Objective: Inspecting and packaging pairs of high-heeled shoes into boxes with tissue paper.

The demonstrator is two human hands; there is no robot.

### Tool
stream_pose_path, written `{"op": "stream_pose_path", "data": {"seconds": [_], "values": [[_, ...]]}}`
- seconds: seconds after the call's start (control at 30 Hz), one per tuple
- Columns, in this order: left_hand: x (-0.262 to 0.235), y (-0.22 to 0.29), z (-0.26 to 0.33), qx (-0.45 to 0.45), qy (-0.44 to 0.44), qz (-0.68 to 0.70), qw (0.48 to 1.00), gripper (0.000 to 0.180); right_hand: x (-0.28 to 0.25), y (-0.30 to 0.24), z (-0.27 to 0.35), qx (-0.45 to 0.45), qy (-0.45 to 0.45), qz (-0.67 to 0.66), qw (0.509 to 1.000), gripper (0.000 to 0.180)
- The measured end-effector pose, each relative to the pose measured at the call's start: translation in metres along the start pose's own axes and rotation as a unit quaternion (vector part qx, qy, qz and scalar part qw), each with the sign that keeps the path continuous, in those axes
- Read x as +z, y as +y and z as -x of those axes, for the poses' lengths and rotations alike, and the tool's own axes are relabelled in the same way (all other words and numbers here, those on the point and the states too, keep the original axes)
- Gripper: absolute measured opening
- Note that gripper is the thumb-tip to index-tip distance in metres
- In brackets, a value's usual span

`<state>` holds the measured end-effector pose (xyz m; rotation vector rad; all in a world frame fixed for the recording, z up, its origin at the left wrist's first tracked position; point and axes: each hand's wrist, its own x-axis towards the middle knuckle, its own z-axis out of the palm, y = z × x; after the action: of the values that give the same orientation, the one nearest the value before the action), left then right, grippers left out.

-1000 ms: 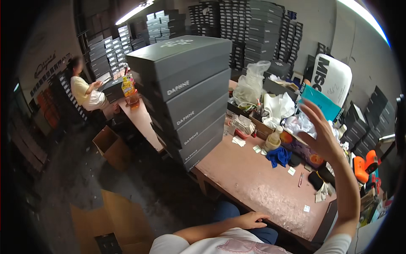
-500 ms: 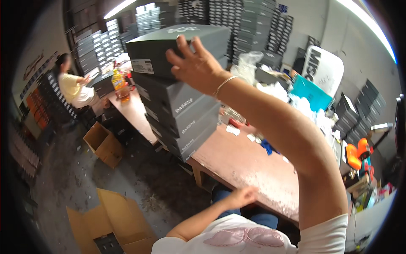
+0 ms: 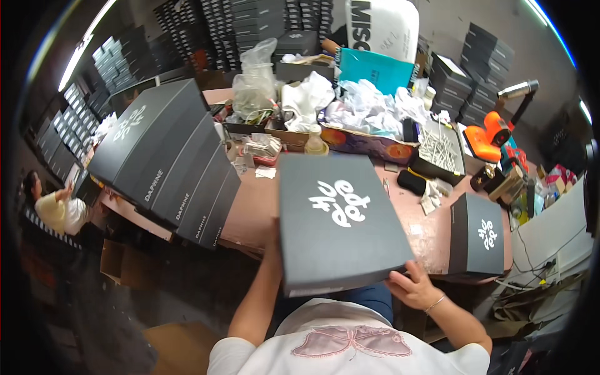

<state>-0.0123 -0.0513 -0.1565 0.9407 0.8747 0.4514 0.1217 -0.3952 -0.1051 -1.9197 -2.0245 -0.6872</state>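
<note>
A flat dark grey box (image 3: 340, 222) with a white logo on its lid is held over the near edge of the pinkish table (image 3: 253, 206), in front of my chest. My right hand (image 3: 412, 289) grips its lower right corner. My left hand (image 3: 273, 234) holds the box's left side, mostly hidden behind it. A tall stack of the same grey boxes (image 3: 165, 162) stands on the table to the left. Another single grey box (image 3: 478, 234) lies on the table to the right.
The back of the table holds plastic bags, white tissue paper (image 3: 369, 103), a teal sheet (image 3: 375, 69), a bottle and an orange tool (image 3: 490, 134). Walls of stacked dark boxes line the room. Another person (image 3: 53, 209) works at far left. Cardboard lies on the floor.
My right hand reached up to the top of the stack, and the top box is now down in both hands in front of me. The view has tilted down toward the table.
</note>
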Motion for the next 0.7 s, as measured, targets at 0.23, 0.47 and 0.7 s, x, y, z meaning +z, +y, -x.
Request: {"op": "stream_pose_path", "data": {"seconds": [0.23, 0.47, 0.7], "values": [[0.001, -0.079, -0.013, 0.028, -0.142, -0.132, 0.981, 0.044, 0.047, 0.003, 0.022, 0.633, 0.044, -0.432, 0.64, 0.051], [0.017, -0.065, 0.009, -0.136, -0.198, 0.208, 0.948, 0.062, 0.077, 0.067, 0.041, 0.635, -0.085, -0.694, 0.329, 0.062], [0.018, -0.045, 0.019, 0.061, -0.079, 0.034, 0.994, 0.057, 0.015, 0.052, -0.02, 0.633, 0.179, -0.717, 0.231, 0.047]]}}
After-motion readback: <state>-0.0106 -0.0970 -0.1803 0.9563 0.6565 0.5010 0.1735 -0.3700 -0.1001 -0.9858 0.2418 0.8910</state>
